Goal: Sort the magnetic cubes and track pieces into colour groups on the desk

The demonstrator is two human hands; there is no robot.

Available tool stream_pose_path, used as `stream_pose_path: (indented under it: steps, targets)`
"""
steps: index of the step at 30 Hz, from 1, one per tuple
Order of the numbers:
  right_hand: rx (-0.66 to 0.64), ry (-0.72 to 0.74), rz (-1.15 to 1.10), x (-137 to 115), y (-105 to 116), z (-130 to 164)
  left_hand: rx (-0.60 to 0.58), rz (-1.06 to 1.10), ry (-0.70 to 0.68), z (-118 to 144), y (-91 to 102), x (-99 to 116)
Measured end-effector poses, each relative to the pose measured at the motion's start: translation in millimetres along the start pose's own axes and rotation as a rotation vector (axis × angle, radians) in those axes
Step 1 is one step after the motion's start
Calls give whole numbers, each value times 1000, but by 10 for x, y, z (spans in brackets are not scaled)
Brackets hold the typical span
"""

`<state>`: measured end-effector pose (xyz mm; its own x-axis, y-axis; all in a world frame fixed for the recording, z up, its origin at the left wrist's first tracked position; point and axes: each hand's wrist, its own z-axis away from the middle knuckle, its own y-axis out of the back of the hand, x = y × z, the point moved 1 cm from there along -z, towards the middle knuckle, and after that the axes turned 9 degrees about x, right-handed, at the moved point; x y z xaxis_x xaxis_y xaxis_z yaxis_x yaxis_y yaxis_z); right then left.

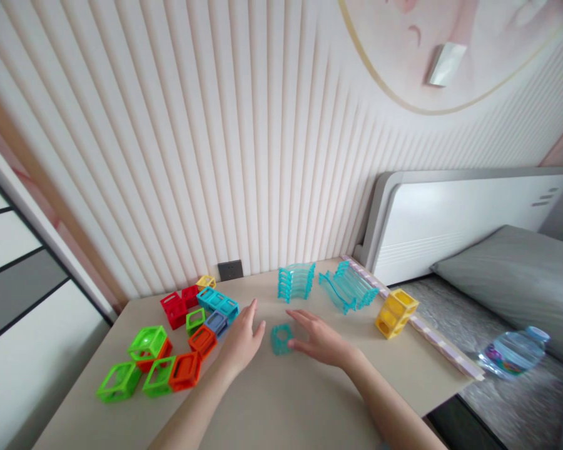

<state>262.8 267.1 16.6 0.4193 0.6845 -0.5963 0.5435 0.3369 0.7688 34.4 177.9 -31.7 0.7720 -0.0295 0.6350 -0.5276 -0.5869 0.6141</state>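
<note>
Bottle [513, 353], one, clear plastic, on its side on the grey bedding [450, 312] beside the table; level of contents cannot be told. Hollow window-sided blocks, on the table [281, 406]: at left, a loose cluster of red blocks [173, 310], green blocks [119, 381], orange blocks [184, 371], a blue row [218, 303], a slate-blue block [216, 322] and a small yellow block [206, 282]; one green block sits raised on an orange one. At right, near the table edge, a yellow stack [396, 314], upright. Teal translucent panels, two sets: a standing set [297, 281] and, to its right, a tilted set [349, 287].

Teal square piece [281, 348], one, flat on the table between the hands, nearer the right. Left hand [241, 340]: fingers extended, thumb apart, holding nothing. Right hand [319, 339]: fingers spread, not gripping; thumb tip at the piece's right edge, contact cannot be told.
</note>
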Motion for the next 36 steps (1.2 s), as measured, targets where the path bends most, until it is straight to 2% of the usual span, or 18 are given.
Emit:
stream_pose_path:
  steps: [3,5,7,12,21,36]
  targets:
    - [269,-336,134,148,37,-70,-60,-53,111,-268,-286,109]
    - [317,-476,221,258,25,-150,-87,-78,176,-415,-461,172]
    - [305,-527,257,343,-4,-242,-89,-86,204,-528,-606,224]
    - [312,-598,328,418,-63,-412,-91,-67,178,-679,-795,311]
    - [291,-611,402,477,-88,-505,-72,-117,216,-767,-853,303]
    - [305,-680,461,564,-131,-743,-70,-193,201,-968,-989,366]
